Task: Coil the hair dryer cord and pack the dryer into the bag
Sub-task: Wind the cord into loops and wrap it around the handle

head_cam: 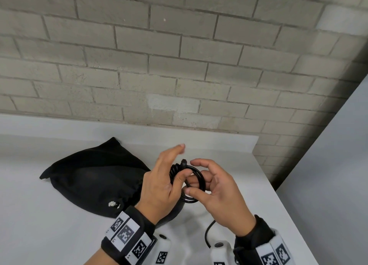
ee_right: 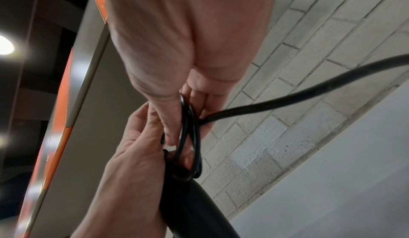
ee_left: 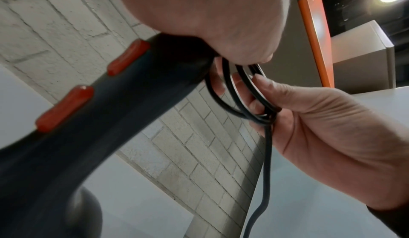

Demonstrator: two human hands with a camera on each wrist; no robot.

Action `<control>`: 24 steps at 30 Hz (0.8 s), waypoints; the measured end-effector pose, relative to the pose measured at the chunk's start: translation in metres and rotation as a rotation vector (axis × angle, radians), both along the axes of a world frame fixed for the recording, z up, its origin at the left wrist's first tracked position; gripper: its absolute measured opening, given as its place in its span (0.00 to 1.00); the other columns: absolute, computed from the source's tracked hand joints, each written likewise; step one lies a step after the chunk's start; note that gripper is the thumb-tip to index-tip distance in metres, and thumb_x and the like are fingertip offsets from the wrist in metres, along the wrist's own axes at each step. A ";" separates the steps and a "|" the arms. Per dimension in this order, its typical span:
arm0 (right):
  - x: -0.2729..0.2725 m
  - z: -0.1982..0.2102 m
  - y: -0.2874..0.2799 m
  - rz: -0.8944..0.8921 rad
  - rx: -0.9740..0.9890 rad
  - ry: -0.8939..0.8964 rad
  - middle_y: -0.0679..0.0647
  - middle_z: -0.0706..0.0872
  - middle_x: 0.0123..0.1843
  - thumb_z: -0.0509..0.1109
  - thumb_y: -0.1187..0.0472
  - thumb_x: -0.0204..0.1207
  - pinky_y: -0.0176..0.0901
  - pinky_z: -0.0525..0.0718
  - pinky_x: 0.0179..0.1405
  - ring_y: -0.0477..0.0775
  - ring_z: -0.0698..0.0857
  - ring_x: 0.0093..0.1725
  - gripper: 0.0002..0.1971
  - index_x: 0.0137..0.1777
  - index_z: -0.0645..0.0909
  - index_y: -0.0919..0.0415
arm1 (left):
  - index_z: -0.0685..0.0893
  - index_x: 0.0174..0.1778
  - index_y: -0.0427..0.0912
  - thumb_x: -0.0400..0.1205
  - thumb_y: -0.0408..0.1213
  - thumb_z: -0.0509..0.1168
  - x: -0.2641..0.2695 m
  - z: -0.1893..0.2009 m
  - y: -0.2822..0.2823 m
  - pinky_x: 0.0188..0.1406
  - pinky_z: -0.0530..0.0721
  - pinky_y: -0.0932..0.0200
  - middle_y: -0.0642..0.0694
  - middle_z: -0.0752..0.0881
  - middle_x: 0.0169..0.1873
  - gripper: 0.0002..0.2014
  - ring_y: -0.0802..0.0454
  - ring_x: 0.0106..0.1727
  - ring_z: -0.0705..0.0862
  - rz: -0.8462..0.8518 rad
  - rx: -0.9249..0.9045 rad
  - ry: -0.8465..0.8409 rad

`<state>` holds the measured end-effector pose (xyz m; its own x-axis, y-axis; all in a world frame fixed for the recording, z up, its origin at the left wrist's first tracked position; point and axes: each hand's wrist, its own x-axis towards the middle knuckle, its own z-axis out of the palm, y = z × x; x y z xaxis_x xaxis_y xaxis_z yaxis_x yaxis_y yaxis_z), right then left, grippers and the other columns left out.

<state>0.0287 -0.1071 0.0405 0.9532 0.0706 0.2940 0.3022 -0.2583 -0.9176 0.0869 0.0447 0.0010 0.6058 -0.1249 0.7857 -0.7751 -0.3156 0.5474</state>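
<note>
A black hair dryer stands on the white table, hidden in the head view by my left hand. The left wrist view shows its handle with two orange-red switches. My left hand grips the handle's top end, thumb clamping the black cord coil there. My right hand pinches the same loops between thumb and fingers. The loose cord trails from the coil down toward me; it shows in the right wrist view. The black drawstring bag lies just left of my hands.
A grey brick wall rises behind the table. The table's right edge runs diagonally close to my right hand. An orange-and-grey panel and ceiling lamps appear overhead in the wrist views.
</note>
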 end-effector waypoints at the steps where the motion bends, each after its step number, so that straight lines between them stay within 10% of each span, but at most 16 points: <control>1: 0.000 0.000 0.000 0.001 0.009 -0.002 0.61 0.90 0.42 0.78 0.70 0.72 0.40 0.87 0.52 0.53 0.90 0.46 0.25 0.63 0.77 0.46 | 0.71 0.71 0.61 0.87 0.58 0.55 0.000 -0.001 0.000 0.41 0.89 0.53 0.58 0.86 0.57 0.16 0.63 0.49 0.87 -0.034 -0.025 0.005; 8: -0.007 -0.014 0.010 -0.161 -0.039 -0.118 0.49 0.88 0.45 0.80 0.69 0.70 0.48 0.90 0.48 0.50 0.91 0.44 0.26 0.53 0.73 0.40 | 0.73 0.63 0.62 0.84 0.65 0.56 -0.001 -0.003 -0.005 0.36 0.85 0.56 0.74 0.84 0.49 0.16 0.60 0.39 0.87 -0.003 -0.102 0.107; 13: -0.006 -0.039 0.014 -0.334 -0.572 -0.523 0.50 0.77 0.61 0.72 0.62 0.78 0.32 0.85 0.44 0.42 0.84 0.46 0.03 0.50 0.83 0.56 | 0.75 0.58 0.61 0.83 0.67 0.54 0.001 -0.006 -0.009 0.38 0.85 0.57 0.78 0.82 0.52 0.17 0.60 0.45 0.87 0.015 -0.126 0.123; 16: -0.008 -0.041 0.019 -0.407 -0.804 -0.385 0.53 0.80 0.63 0.59 0.52 0.84 0.36 0.84 0.44 0.51 0.82 0.54 0.16 0.45 0.85 0.57 | 0.75 0.59 0.58 0.83 0.67 0.54 0.002 -0.006 -0.010 0.35 0.84 0.61 0.75 0.85 0.43 0.20 0.60 0.43 0.87 0.035 -0.128 0.119; 21: -0.012 -0.016 0.013 -0.158 -0.276 0.070 0.34 0.80 0.59 0.64 0.44 0.79 0.36 0.78 0.59 0.40 0.79 0.64 0.15 0.40 0.89 0.48 | 0.76 0.59 0.52 0.87 0.61 0.53 0.004 -0.003 -0.006 0.30 0.84 0.59 0.69 0.81 0.45 0.18 0.58 0.38 0.87 0.041 -0.053 0.004; 24: -0.010 0.006 0.003 0.028 0.186 0.346 0.46 0.88 0.46 0.70 0.53 0.80 0.41 0.75 0.60 0.47 0.85 0.54 0.15 0.34 0.87 0.58 | 0.76 0.59 0.49 0.88 0.58 0.54 0.005 -0.004 -0.005 0.32 0.84 0.60 0.62 0.83 0.45 0.18 0.57 0.41 0.87 0.016 -0.035 -0.053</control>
<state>0.0184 -0.1042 0.0468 0.9967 0.0737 -0.0345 -0.0290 -0.0736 -0.9969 0.0915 0.0399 -0.0030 0.5652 -0.0875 0.8203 -0.7981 -0.3095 0.5169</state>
